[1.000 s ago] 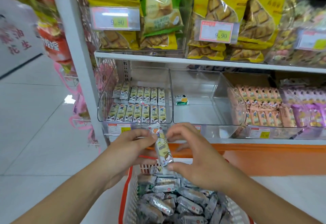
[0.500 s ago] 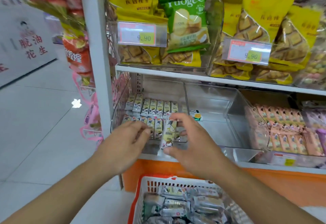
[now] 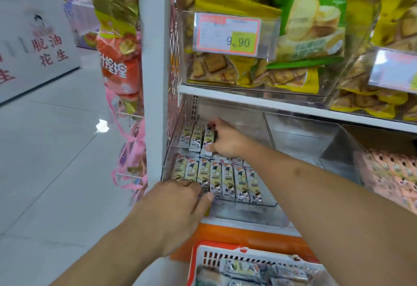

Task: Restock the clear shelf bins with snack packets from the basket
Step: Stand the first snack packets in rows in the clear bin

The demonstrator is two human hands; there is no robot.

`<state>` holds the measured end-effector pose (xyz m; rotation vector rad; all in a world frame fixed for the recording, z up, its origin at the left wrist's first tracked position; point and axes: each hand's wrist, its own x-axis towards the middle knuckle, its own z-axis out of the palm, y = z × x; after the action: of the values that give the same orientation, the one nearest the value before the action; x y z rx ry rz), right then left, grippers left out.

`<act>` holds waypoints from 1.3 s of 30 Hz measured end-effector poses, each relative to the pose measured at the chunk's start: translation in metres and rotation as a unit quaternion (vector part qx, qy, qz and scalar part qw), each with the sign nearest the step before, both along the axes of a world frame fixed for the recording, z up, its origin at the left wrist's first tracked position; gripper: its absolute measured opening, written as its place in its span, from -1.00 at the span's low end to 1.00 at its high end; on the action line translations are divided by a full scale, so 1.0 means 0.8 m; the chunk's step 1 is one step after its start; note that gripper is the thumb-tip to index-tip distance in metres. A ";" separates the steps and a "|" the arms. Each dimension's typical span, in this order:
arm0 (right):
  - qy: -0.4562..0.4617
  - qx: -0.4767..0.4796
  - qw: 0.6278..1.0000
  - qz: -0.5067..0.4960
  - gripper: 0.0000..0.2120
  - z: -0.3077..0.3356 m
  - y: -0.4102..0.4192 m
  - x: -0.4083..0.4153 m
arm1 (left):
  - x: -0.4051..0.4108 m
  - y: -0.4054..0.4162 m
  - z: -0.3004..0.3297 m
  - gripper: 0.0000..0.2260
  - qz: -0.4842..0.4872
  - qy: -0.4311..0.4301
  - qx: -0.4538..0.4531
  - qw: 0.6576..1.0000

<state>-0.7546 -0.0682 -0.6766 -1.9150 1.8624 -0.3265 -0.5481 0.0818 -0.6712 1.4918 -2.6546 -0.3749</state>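
Inside the clear bin [image 3: 268,203], the right hand [image 3: 228,140] pinches a snack packet [image 3: 208,141] into the back row (upright); the left hand [image 3: 180,206], fingers relaxed, touches the front row above the basket [image 3: 203,261].

Pale tiled floor [image 3: 56,150] with a glare spot, white shelf upright [image 3: 153,60], white signboard [image 3: 33,33] at left.

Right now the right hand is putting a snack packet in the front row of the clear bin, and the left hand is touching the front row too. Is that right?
Not quite. The head view shows the right hand placing its snack packet in the back row of the clear bin, not the front. The left hand does touch the front row.
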 end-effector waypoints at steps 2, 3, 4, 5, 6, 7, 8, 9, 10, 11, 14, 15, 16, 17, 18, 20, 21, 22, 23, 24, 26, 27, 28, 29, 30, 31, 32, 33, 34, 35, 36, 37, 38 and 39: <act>0.005 -0.003 1.000 0.005 -0.26 -0.003 -0.005 0.004 | 0.000 0.001 0.003 -0.53 -0.005 0.009 -0.009 1.000; 0.000 -0.002 1.000 0.004 -0.28 -0.003 -0.005 0.005 | -0.001 0.001 0.003 -0.54 -0.004 0.011 -0.012 1.000; -0.003 -0.004 1.000 0.009 -0.29 -0.004 -0.005 0.004 | -0.001 0.001 0.003 -0.56 -0.003 0.016 -0.014 1.000; -0.002 -0.008 1.000 0.015 -0.28 -0.006 -0.004 0.002 | -0.002 0.002 0.004 -0.59 -0.002 0.020 -0.009 1.000; 0.012 -0.012 1.000 0.023 -0.26 -0.007 -0.002 0.000 | -0.003 0.002 0.006 -0.61 -0.001 0.026 -0.001 1.000; 0.025 -0.016 0.999 0.029 -0.23 -0.008 0.004 -0.002 | -0.004 0.003 0.008 -0.63 -0.002 0.030 0.008 1.000; 0.034 -0.024 0.999 0.030 -0.21 -0.010 0.010 -0.005 | -0.004 0.004 0.008 -0.63 -0.003 0.033 0.012 0.999; 0.028 -0.034 0.999 0.027 -0.21 -0.010 0.017 -0.008 | -0.004 0.005 0.008 -0.63 -0.005 0.032 0.015 0.999; 0.014 -0.046 0.999 0.026 -0.22 -0.008 0.026 -0.010 | -0.003 0.005 0.009 -0.63 -0.003 0.033 0.018 0.999; -0.004 -0.056 0.998 0.026 -0.25 -0.006 0.038 -0.013 | -0.003 0.006 0.008 -0.62 0.000 0.031 0.022 0.999; -0.032 -0.099 0.993 0.051 -0.37 0.007 0.088 -0.020 | -0.004 0.012 0.004 -0.46 0.002 0.021 0.011 1.000; -0.033 -0.114 0.990 0.071 -0.41 0.012 0.112 -0.022 | -0.005 0.018 0.004 -0.39 -0.008 0.020 -0.009 1.000; -0.038 -0.132 0.986 0.095 -0.45 0.016 0.138 -0.024 | -0.008 0.026 0.004 -0.34 -0.023 0.029 -0.026 0.999; -0.043 -0.152 0.981 0.115 -0.49 0.018 0.164 -0.028 | -0.011 0.037 0.007 -0.32 -0.039 0.040 -0.032 0.998; -0.051 -0.170 0.976 0.127 -0.53 0.020 0.194 -0.031 | -0.016 0.048 0.007 -0.34 -0.051 0.053 -0.026 0.997; -0.055 -0.189 0.974 0.113 -0.67 0.008 0.248 -0.042 | -0.027 0.073 0.002 -0.43 -0.060 0.059 0.025 0.996; -0.052 -0.177 0.978 0.095 -0.74 -0.008 0.271 -0.051 | -0.031 0.084 -0.005 -0.48 -0.059 0.046 0.063 0.995; -0.031 -0.150 0.986 0.066 -0.81 -0.030 0.292 -0.060 | -0.035 0.092 -0.017 -0.51 -0.057 0.027 0.103 0.993; 0.000 -0.118 0.992 0.043 -0.84 -0.053 0.311 -0.070 | -0.038 0.100 -0.032 -0.51 -0.056 -0.003 0.139 0.989; 0.024 -0.088 0.995 0.034 -0.79 -0.076 0.325 -0.081 | -0.042 0.108 -0.045 -0.50 -0.057 -0.030 0.171 0.983; 0.065 -0.024 0.997 0.026 -0.69 -0.130 0.345 -0.106 | -0.046 0.123 -0.079 -0.47 -0.058 -0.084 0.221 0.970; 0.090 0.038 0.994 0.058 -0.76 -0.160 0.359 -0.123 | -0.046 0.130 -0.099 -0.47 -0.057 -0.115 0.236 0.963; 0.071 0.133 0.988 0.026 -0.71 -0.182 0.367 -0.131 | -0.044 0.138 -0.120 -0.44 -0.050 -0.138 0.247 0.958; 0.119 0.166 0.979 0.015 -0.53 -0.205 0.372 -0.142 | -0.041 0.145 -0.138 -0.36 -0.031 -0.150 0.260 0.953; 0.153 0.197 0.968 0.000 -0.40 -0.220 0.379 -0.154 | -0.037 0.151 -0.154 -0.25 -0.011 -0.150 0.270 0.951; 0.187 0.210 0.960 -0.016 -0.30 -0.234 0.386 -0.163 | -0.035 0.154 -0.166 -0.18 0.009 -0.148 0.276 0.950; 0.204 0.217 0.954 -0.036 -0.24 -0.241 0.391 -0.167 | -0.035 0.156 -0.176 -0.19 0.026 -0.141 0.279 0.950; 0.212 0.218 0.952 -0.048 -0.19 -0.250 0.394 -0.172 | -0.036 0.157 -0.183 -0.22 0.043 -0.132 0.280 0.950; 0.213 0.215 0.951 -0.056 -0.15 -0.256 0.397 -0.175 | -0.040 0.157 -0.185 -0.24 0.058 -0.121 0.276 0.952; 0.217 0.211 0.951 -0.065 -0.13 -0.263 0.400 -0.176 | -0.043 0.157 -0.188 -0.25 0.067 -0.114 0.273 0.953; 0.222 0.206 0.950 -0.072 -0.13 -0.265 0.402 -0.175 | -0.047 0.157 -0.189 -0.26 0.072 -0.111 0.274 0.953; 0.233 0.200 0.949 -0.070 -0.13 -0.269 0.402 -0.175 | -0.048 0.155 -0.191 -0.27 0.076 -0.110 0.277 0.952; 0.248 0.199 0.946 -0.065 -0.16 -0.271 0.403 -0.174 | -0.049 0.153 -0.192 -0.28 0.076 -0.106 0.273 0.953; 0.256 0.198 0.944 -0.059 -0.18 -0.275 0.404 -0.174 | -0.050 0.151 -0.192 -0.29 0.077 -0.104 0.269 0.954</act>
<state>-0.8935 0.2550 -0.8969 -1.7101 2.1561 0.5287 -0.5877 0.2026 -0.8251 1.9643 -2.6943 -1.0492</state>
